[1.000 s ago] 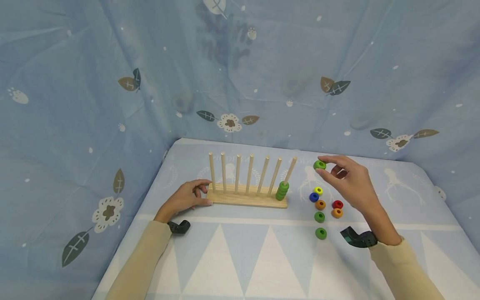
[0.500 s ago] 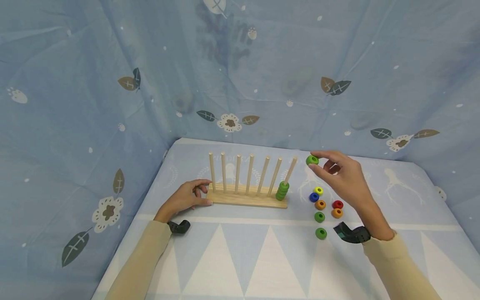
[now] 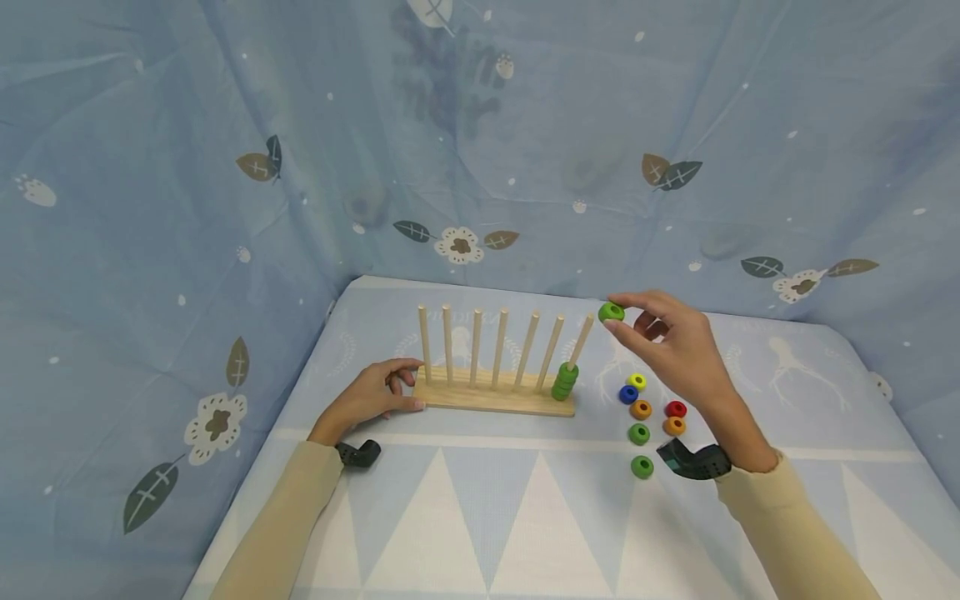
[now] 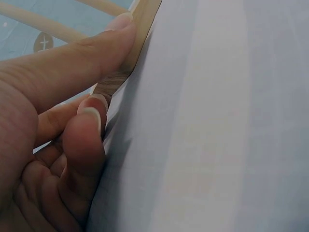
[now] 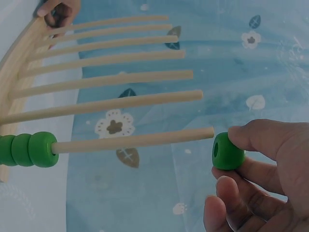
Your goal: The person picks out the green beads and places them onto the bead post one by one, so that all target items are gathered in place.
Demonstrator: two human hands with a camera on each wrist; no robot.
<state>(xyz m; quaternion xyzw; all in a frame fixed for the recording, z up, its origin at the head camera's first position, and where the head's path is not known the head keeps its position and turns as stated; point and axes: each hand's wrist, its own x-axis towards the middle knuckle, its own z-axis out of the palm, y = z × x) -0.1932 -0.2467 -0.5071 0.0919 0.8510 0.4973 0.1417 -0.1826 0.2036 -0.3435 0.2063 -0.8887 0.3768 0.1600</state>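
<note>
A wooden peg rack (image 3: pixel 487 402) with a row of several upright pegs stands on the table. Several green beads (image 3: pixel 565 382) are stacked at the foot of its rightmost peg. My left hand (image 3: pixel 372 392) grips the rack's left end, thumb along the front edge and fingers behind; in the left wrist view the thumb (image 4: pixel 96 58) presses on the wood. My right hand (image 3: pixel 678 342) pinches another green bead (image 3: pixel 611 312) between thumb and fingers. In the right wrist view that held bead (image 5: pixel 228 151) is close to the tip of the rightmost peg (image 5: pixel 135 140), its hole facing the peg.
Right of the rack lie loose beads: a yellow bead (image 3: pixel 637 381), a blue bead (image 3: pixel 627 394), a red bead (image 3: pixel 676 409), two orange and two green ones (image 3: pixel 642 467). A patterned blue curtain (image 3: pixel 525 167) hangs behind the table (image 3: pixel 450 517).
My right hand has carried the pinched green bead left and slightly up, towards the tip of the rightmost peg. The left hand and the rack have stayed put.
</note>
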